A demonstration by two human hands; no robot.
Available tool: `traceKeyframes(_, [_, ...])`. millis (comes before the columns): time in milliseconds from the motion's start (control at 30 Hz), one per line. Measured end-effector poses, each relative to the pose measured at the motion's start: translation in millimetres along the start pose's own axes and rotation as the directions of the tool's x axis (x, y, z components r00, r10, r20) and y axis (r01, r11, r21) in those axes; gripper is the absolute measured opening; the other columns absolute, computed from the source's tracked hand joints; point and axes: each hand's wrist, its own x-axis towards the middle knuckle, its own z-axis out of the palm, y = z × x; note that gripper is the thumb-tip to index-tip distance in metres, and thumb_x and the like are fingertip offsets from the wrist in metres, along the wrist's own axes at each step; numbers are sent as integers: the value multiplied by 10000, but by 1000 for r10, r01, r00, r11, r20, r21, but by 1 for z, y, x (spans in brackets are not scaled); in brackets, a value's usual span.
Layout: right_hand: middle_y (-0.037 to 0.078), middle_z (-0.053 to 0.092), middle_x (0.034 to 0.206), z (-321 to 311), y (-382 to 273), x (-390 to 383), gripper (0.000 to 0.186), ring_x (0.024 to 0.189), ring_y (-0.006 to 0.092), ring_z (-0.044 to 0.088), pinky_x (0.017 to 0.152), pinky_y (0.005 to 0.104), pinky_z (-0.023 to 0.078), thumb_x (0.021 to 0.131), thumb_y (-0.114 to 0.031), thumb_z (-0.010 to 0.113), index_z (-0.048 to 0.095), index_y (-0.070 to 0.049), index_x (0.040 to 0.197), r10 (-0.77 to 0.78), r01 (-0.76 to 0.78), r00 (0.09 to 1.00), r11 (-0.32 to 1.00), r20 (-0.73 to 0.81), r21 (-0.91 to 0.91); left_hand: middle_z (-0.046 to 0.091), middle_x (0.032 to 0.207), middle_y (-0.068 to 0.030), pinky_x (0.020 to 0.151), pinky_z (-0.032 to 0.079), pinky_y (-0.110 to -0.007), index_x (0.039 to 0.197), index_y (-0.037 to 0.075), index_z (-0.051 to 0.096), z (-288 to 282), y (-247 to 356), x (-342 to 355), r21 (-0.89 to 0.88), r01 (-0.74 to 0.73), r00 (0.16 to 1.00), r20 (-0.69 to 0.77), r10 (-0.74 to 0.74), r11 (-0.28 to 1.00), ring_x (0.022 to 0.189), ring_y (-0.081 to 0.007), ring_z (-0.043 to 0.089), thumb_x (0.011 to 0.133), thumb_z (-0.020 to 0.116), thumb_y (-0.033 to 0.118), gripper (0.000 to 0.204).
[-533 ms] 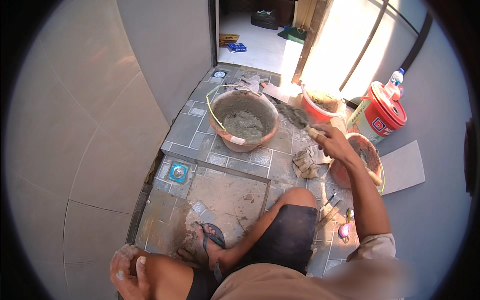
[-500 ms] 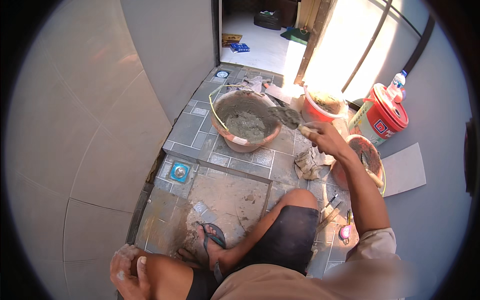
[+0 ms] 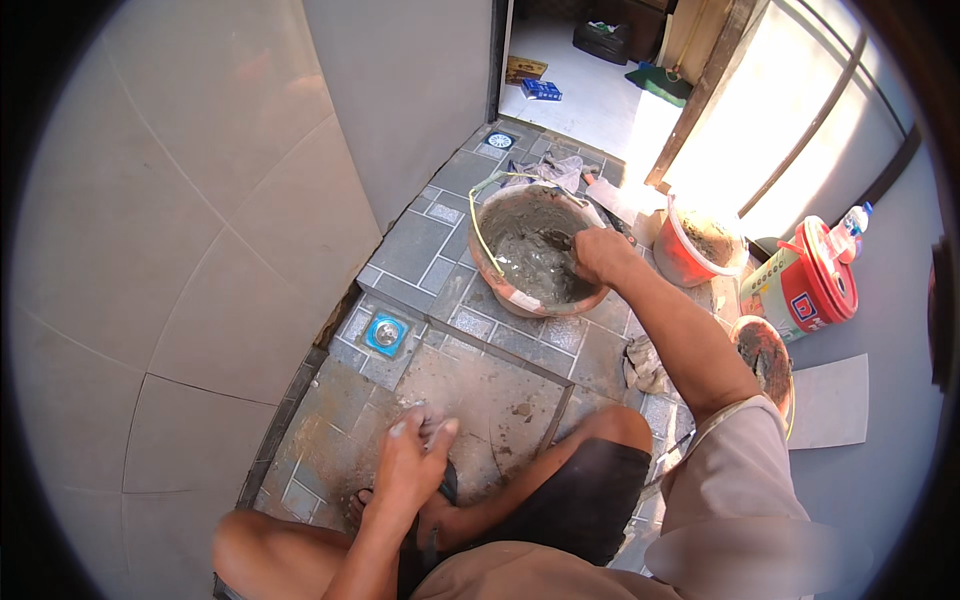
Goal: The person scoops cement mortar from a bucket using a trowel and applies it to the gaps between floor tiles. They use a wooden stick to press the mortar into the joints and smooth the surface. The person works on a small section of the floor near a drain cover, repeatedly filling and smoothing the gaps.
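My right hand (image 3: pixel 602 256) is closed on the handle of a trowel (image 3: pixel 562 243) at the right side of a round mortar bucket (image 3: pixel 520 302). The trowel's blade is mostly hidden in the wet grey mortar (image 3: pixel 535 265). My left hand (image 3: pixel 412 455) hangs in front of my sandalled foot, over the dusty floor. Its fingers are loosely bent, the thumb apart from them, with nothing seen in them. Pale dust marks its fingertips.
A red bucket (image 3: pixel 680 258), a lidded paint pail (image 3: pixel 790 290) with a bottle (image 3: pixel 852 225) on top, and a smaller mortar bucket (image 3: pixel 768 365) line the right side. A cloth (image 3: pixel 645 362) lies nearby. A blue-framed floor drain (image 3: pixel 386 335) sits left of a floor step.
My right hand has brought the trowel from beside the bucket down into its mortar. My left hand has left my knee and moved right, over my foot. The view has shifted.
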Motion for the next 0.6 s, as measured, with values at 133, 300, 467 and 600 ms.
traceKeyframes(133, [197, 784, 1073, -27, 2, -24, 254, 1027, 351, 772, 876, 444, 626, 861, -175, 696, 796, -21, 1036, 49, -38, 995, 991, 89, -128, 693, 1269, -308, 954, 564, -447, 1495, -90, 465, 71, 3, 127, -31, -27, 1000, 13, 28, 999, 1089, -406, 730, 963, 718, 442, 794])
traceKeyframes(300, [219, 775, 983, -43, 17, -22, 236, 958, 383, 759, 871, 483, 608, 881, -242, 682, 791, -50, 965, 27, -27, 1000, 999, -1, 46, 660, 1235, -274, 675, 675, -422, 1515, -136, 383, 87, 57, 258, -273, 167, 984, -8, -176, 947, 977, -347, 745, 981, 732, 357, 806])
traceKeyframes(467, [209, 778, 1116, -12, 7, -6, 275, 1050, 354, 764, 924, 450, 613, 863, -201, 710, 794, -8, 1039, 105, -112, 992, 988, 64, 106, 678, 1138, -263, 584, 684, -366, 1297, -172, 504, 105, 54, 297, -505, 287, 942, 303, -144, 814, 854, -309, 763, 978, 668, 73, 435])
traceKeyframes(600, [191, 787, 1108, -1, -14, -21, 249, 1032, 351, 773, 877, 448, 625, 859, -196, 747, 799, -21, 1029, -25, 27, 976, 1000, 218, -4, 684, 1165, -215, 650, 695, -385, 1351, -88, 517, 121, 31, 276, -642, 298, 943, 313, -113, 706, 915, -296, 760, 961, 622, -6, 412])
